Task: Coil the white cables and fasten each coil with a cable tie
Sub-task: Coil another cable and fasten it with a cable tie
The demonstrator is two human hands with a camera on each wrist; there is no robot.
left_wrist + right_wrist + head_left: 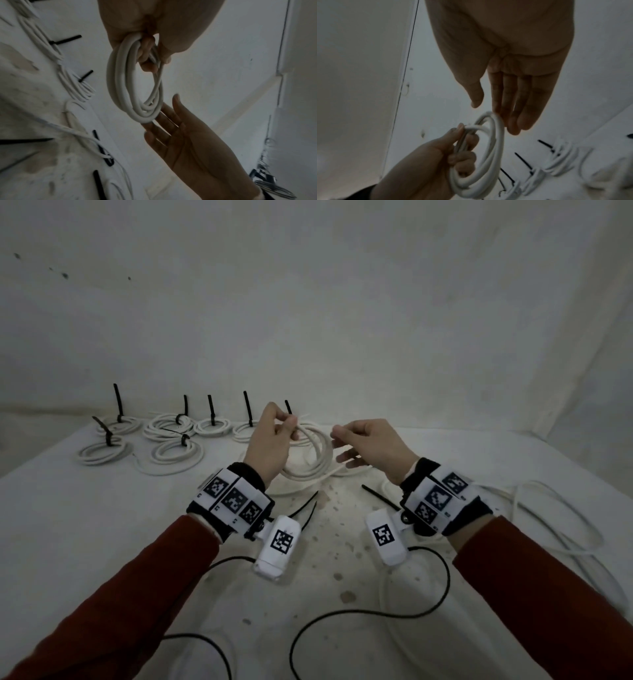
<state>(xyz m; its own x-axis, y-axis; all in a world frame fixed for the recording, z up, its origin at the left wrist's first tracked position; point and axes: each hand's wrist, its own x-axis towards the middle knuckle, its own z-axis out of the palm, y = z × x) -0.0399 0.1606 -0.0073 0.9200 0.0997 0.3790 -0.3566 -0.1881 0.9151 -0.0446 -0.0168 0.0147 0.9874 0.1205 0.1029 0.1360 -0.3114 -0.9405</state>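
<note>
My left hand (281, 426) grips a coil of white cable (325, 455) by its top and holds it upright above the table. The left wrist view shows my fingers curled round several loops of the coil (118, 83). My right hand (346, 445) is beside the coil with its fingers straight. In the right wrist view its fingertips (513, 125) touch the coil's rim (494, 142), opposite my left hand (453, 151). No tie is on this coil. Two loose black cable ties (306, 506) (378, 496) lie on the cloth below my wrists.
Several finished coils with black ties sticking up (174, 436) lie at the back left of the white cloth table (102, 525). Loose white cable (555, 515) sprawls at the right. Black sensor wires (376, 613) trail over the stained front area.
</note>
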